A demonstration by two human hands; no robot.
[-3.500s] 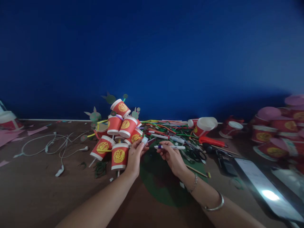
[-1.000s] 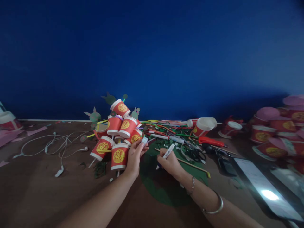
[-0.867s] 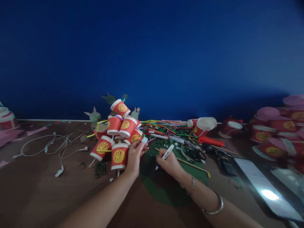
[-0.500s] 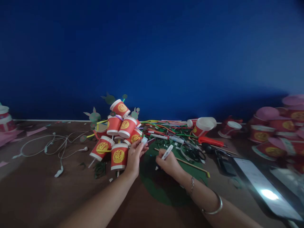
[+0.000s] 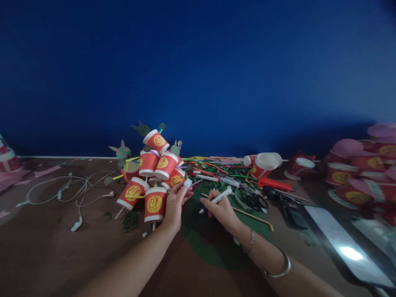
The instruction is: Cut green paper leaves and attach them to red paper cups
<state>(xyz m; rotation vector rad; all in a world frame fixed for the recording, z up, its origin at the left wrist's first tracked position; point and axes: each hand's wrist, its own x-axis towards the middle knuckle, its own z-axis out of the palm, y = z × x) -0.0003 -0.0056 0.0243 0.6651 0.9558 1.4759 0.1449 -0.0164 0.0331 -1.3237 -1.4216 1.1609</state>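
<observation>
My right hand (image 5: 223, 211) grips a white marker (image 5: 222, 195) like a pen, its lower tip pointing left over the dark green paper (image 5: 213, 253). My left hand (image 5: 175, 203) is closed around a small whitish piece (image 5: 187, 183) between thumb and fingers; its exact kind is unclear. Close to the left hand stands a pile of red paper cups (image 5: 154, 204) with yellow emblems, joined with straws and grey-green paper animal heads (image 5: 123, 152). Beyond the right hand lies a thin stick (image 5: 252, 215) with a yellow end, and scissors (image 5: 258, 201) sit behind it.
A lit phone (image 5: 337, 231) lies at right, near a red-handled tool (image 5: 275, 184) and more cups (image 5: 342, 173). White earphones (image 5: 77, 222) spread at left. Colored pipe cleaners or straws (image 5: 213, 163) and scraps fill the back, before a blue wall (image 5: 198, 82).
The marker in my right hand has tilted flatter, its upper end swinging right and its tip shifting slightly left and up. My left hand stays almost still.
</observation>
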